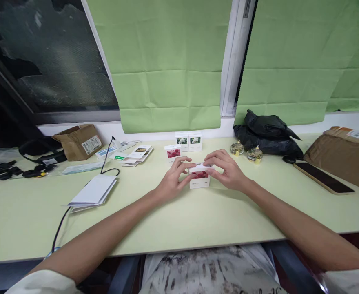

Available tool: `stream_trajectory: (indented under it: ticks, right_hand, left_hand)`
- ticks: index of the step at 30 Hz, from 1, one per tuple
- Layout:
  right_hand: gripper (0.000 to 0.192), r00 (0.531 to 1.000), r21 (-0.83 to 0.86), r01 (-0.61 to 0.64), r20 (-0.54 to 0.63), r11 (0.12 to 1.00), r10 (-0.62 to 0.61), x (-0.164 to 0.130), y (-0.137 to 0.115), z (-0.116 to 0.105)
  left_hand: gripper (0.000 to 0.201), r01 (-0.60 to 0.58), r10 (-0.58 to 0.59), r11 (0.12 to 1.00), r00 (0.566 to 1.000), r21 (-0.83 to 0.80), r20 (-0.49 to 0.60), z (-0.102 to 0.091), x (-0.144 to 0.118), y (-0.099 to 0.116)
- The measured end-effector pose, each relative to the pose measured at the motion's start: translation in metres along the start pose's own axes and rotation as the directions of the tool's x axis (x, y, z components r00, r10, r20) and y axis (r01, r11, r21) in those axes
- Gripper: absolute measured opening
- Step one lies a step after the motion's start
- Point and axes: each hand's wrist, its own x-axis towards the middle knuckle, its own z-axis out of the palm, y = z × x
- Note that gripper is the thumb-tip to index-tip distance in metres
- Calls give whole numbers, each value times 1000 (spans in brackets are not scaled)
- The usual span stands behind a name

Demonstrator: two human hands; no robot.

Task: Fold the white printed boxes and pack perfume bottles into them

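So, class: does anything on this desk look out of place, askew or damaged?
Little stands out. The torn-open cardboard box at back left sits tilted with its flaps splayed, and a black cable trails off the desk's front edge. Both hands hold a small white box squarely.

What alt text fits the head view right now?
Both hands, left hand and right hand, grip a small white box with a red picture on a pale green table. Three similar boxes stand behind it, a phone to the right.

A small white box [199, 178] with a red flower picture on its front stands upright on the pale green desk [198, 216], top flap being pressed.
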Motion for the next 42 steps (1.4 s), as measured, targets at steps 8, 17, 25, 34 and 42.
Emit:
stream_trajectory:
  ticks: [8, 17, 25, 34, 42]
  right_hand:
    - [27, 914, 169, -282, -252, 944, 318, -4, 9, 3]
    - [26, 970, 228, -155, -149, 961, 192, -5, -4, 7]
    - [32, 988, 154, -124, -76, 980, 137, -8, -1, 8]
    - [13, 978, 127, -168, -105, 978, 182, -6, -4, 10]
    - [18, 991, 55, -105, -82, 993, 109, -4, -3, 11]
  left_hand:
    - [34, -4, 4, 1000, 1000, 3, 10, -1, 0, -2]
    - [32, -20, 20, 1000, 1000, 20, 10, -1, 0, -2]
    - [33, -36, 36, 999, 999, 38, 5, -1, 0, -4]
    - [31, -67, 67, 998, 997, 9, -41, 0, 1, -3]
    - [30, -144, 143, 990, 983, 3, -115, 0, 2, -3]
